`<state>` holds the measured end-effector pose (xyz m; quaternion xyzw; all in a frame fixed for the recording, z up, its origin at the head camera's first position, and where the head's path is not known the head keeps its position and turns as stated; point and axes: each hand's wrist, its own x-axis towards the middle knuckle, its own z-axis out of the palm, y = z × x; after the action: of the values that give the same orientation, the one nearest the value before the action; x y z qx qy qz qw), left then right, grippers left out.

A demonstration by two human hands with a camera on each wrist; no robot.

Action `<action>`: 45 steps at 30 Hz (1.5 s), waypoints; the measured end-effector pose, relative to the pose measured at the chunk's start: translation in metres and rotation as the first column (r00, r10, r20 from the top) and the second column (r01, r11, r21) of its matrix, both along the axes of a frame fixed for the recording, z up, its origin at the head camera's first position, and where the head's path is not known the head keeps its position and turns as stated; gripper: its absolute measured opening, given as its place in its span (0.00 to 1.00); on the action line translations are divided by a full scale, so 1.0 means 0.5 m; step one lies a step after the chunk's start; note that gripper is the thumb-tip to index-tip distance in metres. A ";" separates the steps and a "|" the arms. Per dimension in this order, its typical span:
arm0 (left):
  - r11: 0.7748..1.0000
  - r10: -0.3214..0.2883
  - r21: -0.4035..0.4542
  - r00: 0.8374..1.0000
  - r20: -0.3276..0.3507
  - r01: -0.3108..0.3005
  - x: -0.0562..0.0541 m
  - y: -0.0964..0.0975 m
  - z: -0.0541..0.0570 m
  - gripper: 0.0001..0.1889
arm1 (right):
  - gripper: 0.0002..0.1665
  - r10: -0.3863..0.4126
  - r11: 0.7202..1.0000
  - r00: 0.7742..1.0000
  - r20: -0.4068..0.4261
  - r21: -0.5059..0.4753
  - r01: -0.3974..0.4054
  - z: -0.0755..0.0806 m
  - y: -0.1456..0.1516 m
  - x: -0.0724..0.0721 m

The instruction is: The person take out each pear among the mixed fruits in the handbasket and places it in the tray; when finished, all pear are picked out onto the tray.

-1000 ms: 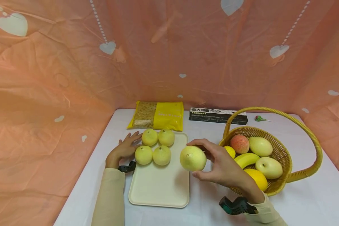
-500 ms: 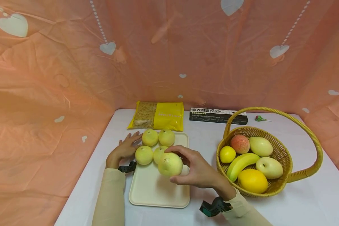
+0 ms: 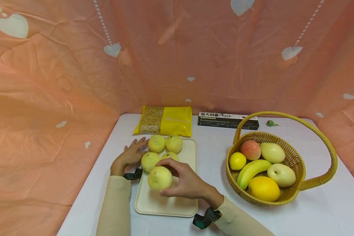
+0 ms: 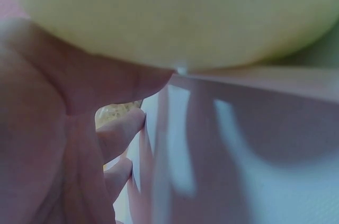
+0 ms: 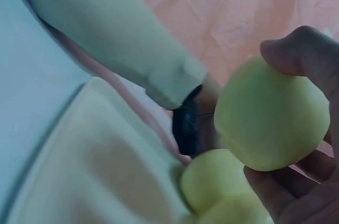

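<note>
My right hand [image 3: 191, 182] grips a round pale-yellow fruit [image 3: 160, 178], perhaps a pear, between thumb and fingers, held above the cream tray [image 3: 165, 203]. In the right wrist view the same held fruit [image 5: 273, 113] hangs over the tray. Several like fruits stand at the tray's far left part, among them a front-left one [image 3: 149, 161] and a back-right one [image 3: 174, 143]. The held fruit's hand partly hides another. My left hand [image 3: 131, 154] rests at the tray's left edge with fingers spread, next to the fruits. In the left wrist view its thumb [image 4: 122, 78] lies against a fruit [image 4: 180, 17].
Right of the tray stands a wicker basket [image 3: 301, 170] with a tall handle, holding a peach, a banana, lemons and other fruit. Behind the tray lie a yellow pasta bag [image 3: 177, 121], a dark pasta box [image 3: 227, 122] and a lollipop [image 3: 270, 123].
My right hand has carried the fruit leftward from the tray's right side to over its middle, slightly nearer the front. The left hand has stayed in place.
</note>
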<state>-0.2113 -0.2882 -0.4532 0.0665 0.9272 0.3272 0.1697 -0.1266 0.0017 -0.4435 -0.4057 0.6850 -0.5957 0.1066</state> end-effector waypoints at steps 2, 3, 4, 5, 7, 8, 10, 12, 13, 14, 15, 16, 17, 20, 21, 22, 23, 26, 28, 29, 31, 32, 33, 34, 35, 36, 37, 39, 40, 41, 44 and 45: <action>1.000 -0.003 -0.003 1.000 -0.002 0.003 0.001 -0.001 0.001 0.34 | 0.42 0.000 1.000 1.000 0.009 0.016 0.000 -0.008 -0.010 0.000; 1.000 -0.003 -0.002 1.000 -0.003 0.003 0.001 0.000 0.002 0.34 | 0.42 0.000 1.000 1.000 0.014 0.025 0.000 -0.012 -0.015 0.000; 1.000 -0.003 -0.002 1.000 -0.003 0.003 0.001 0.000 0.002 0.34 | 0.42 -0.001 0.999 1.000 0.017 0.035 0.001 -0.016 -0.020 0.001; 1.000 -0.003 -0.002 1.000 -0.004 0.003 0.000 0.000 0.002 0.33 | 0.42 -0.002 0.999 1.000 0.019 0.043 0.001 -0.019 -0.025 0.002; 1.000 -0.003 0.000 1.000 -0.006 0.003 -0.001 0.001 0.001 0.33 | 0.43 -0.001 0.998 1.000 0.016 0.058 0.000 -0.025 -0.035 0.004; 1.000 -0.003 0.001 1.000 -0.007 0.003 -0.001 0.001 0.001 0.33 | 0.43 0.000 0.998 1.000 0.009 0.067 0.000 -0.028 -0.040 0.004; 1.000 -0.005 -0.002 1.000 -0.010 0.005 -0.002 0.000 0.000 0.33 | 0.43 0.000 0.996 1.000 -0.017 0.084 0.001 -0.034 -0.050 0.006; 1.000 -0.009 -0.005 1.000 -0.014 0.009 -0.001 -0.001 -0.001 0.33 | 0.43 0.000 0.994 0.999 -0.054 0.109 0.006 -0.040 -0.058 0.006; 1.000 -0.011 -0.004 1.000 -0.017 0.011 -0.001 -0.001 -0.001 0.33 | 0.43 -0.003 0.992 0.997 -0.081 0.126 0.013 -0.042 -0.062 0.007; 1.000 -0.011 -0.004 1.000 -0.019 0.011 -0.001 -0.001 -0.001 0.33 | 0.43 -0.005 0.989 0.994 -0.105 0.143 0.020 -0.045 -0.066 0.007; 1.000 -0.012 -0.002 1.000 -0.021 0.012 0.000 -0.001 0.000 0.33 | 0.43 -0.007 0.987 0.991 -0.131 0.159 0.028 -0.049 -0.070 0.007; 1.000 -0.013 0.002 1.000 -0.023 0.013 0.001 -0.001 0.000 0.33 | 0.43 -0.010 0.983 0.989 -0.149 0.177 0.037 -0.051 -0.074 0.007; 1.000 -0.014 0.006 1.000 -0.026 0.014 0.001 -0.001 0.001 0.33 | 0.43 -0.011 0.980 0.986 -0.164 0.195 0.043 -0.054 -0.077 0.007; 1.000 -0.010 0.026 0.999 -0.033 0.011 0.003 -0.002 0.003 0.34 | 0.43 -0.013 0.970 0.983 -0.183 0.235 0.056 -0.064 -0.087 0.006; 0.999 -0.011 0.030 0.999 -0.034 0.012 0.004 -0.002 0.004 0.34 | 0.43 -0.013 0.968 0.983 -0.182 0.244 0.058 -0.067 -0.090 0.006; 0.999 -0.013 0.034 0.999 -0.036 0.014 0.004 -0.003 0.005 0.34 | 0.43 -0.012 0.966 0.984 -0.178 0.252 0.057 -0.068 -0.092 0.006; 0.999 -0.016 0.037 0.999 -0.038 0.017 0.005 -0.003 0.005 0.34 | 0.44 -0.012 0.965 0.985 -0.173 0.257 0.057 -0.069 -0.094 0.006; 0.999 -0.016 0.042 0.999 -0.043 0.018 0.005 -0.004 0.003 0.34 | 0.44 -0.023 0.960 0.983 -0.180 0.269 0.072 -0.073 -0.099 0.008; 0.999 -0.022 0.041 0.999 -0.044 0.024 0.002 -0.007 -0.003 0.34 | 0.44 -0.037 0.958 0.979 -0.201 0.272 0.093 -0.073 -0.101 0.010; 0.999 -0.019 0.038 0.999 -0.048 0.021 0.001 -0.008 -0.007 0.34 | 0.44 -0.046 0.956 0.975 -0.219 0.272 0.107 -0.075 -0.102 0.010; 0.999 -0.019 0.037 0.998 -0.060 0.022 -0.003 -0.013 -0.018 0.34 | 0.44 -0.060 0.955 0.965 -0.255 0.266 0.130 -0.076 -0.104 0.010; 0.999 -0.016 0.033 0.998 -0.066 0.018 -0.006 -0.015 -0.025 0.35 | 0.45 -0.066 0.954 0.959 -0.274 0.264 0.141 -0.076 -0.104 0.011; 0.999 -0.015 0.032 0.998 -0.068 0.017 -0.008 -0.018 -0.031 0.35 | 0.45 -0.070 0.954 0.954 -0.292 0.260 0.150 -0.077 -0.104 0.011; 0.999 -0.014 0.032 0.997 -0.072 0.016 -0.011 -0.020 -0.037 0.35 | 0.45 -0.075 0.953 0.948 -0.308 0.257 0.159 -0.077 -0.104 0.011; 0.999 -0.015 0.032 0.997 -0.077 0.017 -0.012 -0.022 -0.040 0.35 | 0.45 -0.079 0.952 0.943 -0.322 0.256 0.167 -0.077 -0.104 0.012; 0.999 -0.016 0.033 0.997 -0.080 0.018 -0.013 -0.022 -0.040 0.35 | 0.46 -0.083 0.950 0.939 -0.334 0.258 0.175 -0.077 -0.104 0.013; 0.999 -0.021 0.034 0.997 -0.077 0.024 -0.012 -0.022 -0.039 0.35 | 0.46 -0.087 0.948 0.933 -0.348 0.259 0.185 -0.076 -0.104 0.015; 0.999 -0.021 0.036 0.996 -0.083 0.024 -0.012 -0.023 -0.040 0.34 | 0.46 -0.101 0.941 0.920 -0.378 0.265 0.212 -0.074 -0.103 0.018; 0.999 -0.026 0.034 0.996 -0.087 0.029 -0.010 -0.021 -0.035 0.34 | 0.46 -0.110 0.935 0.912 -0.394 0.271 0.230 -0.073 -0.102 0.020; 0.999 -0.027 0.031 0.996 -0.084 0.030 -0.007 -0.018 -0.030 0.34 | 0.45 -0.118 0.930 0.906 -0.407 0.273 0.244 -0.072 -0.101 0.022; 0.999 -0.027 0.023 0.997 -0.071 0.029 -0.002 -0.012 -0.017 0.34 | 0.44 -0.145 0.917 0.886 -0.440 0.276 0.288 -0.068 -0.100 0.027; 0.999 -0.025 0.021 0.998 -0.062 0.026 0.002 -0.008 -0.009 0.34 | 0.44 -0.153 0.914 0.882 -0.446 0.276 0.298 -0.066 -0.100 0.028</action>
<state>-0.2105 -0.2921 -0.4575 0.0902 0.9275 0.3329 0.1445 -0.1126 -0.0483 -0.4765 -0.4149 0.8264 -0.3781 -0.0448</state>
